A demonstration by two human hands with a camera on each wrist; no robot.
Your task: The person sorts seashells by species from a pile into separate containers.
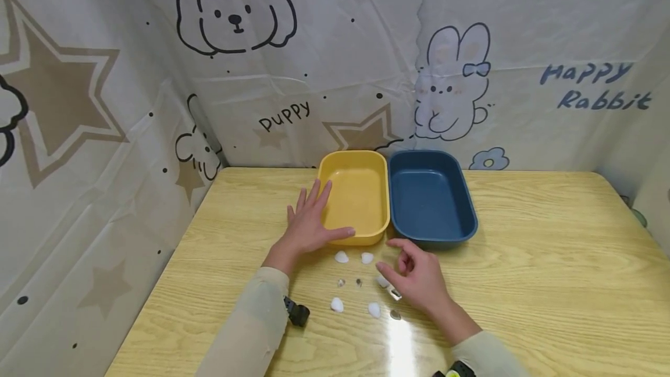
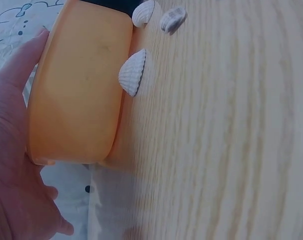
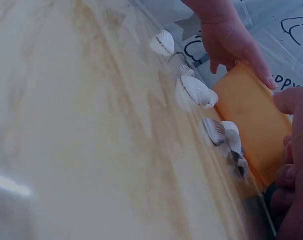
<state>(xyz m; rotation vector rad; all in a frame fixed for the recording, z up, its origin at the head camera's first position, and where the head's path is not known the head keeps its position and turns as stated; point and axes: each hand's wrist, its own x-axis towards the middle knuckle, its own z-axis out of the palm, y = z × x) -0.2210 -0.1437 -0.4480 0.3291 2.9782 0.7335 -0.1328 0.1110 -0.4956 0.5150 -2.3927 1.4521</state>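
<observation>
The yellow tray (image 1: 361,202) sits upright on the table (image 1: 549,260), the left hand (image 1: 309,226) laid over its left rim, the thumb along its near edge; that grip is released, fingers spread rather than wrapped around it. The right hand (image 1: 416,275) hovers just off the yellow tray's near right corner, thumb and forefinger apart; its grip also looks released, with nothing visible between the tips. The step in hand seems to be steadying the yellow tray while the right hand works over the shells, so light, even pressure on the rim should do; leaning hard could push it against the blue tray (image 1: 426,199), just beside its right side. For the white shell (image 1: 383,281) under the right thumb, a pinch from two opposite sides probably serves best, clear of the patterned shell (image 1: 394,293) crowding it. The yellow tray's long axis runs away from the person, mouth upward. The ribbed shell (image 2: 133,72) nearest its near wall lies with its long axis roughly along that wall, scalloped edge turned away from the yellow tray.
</observation>
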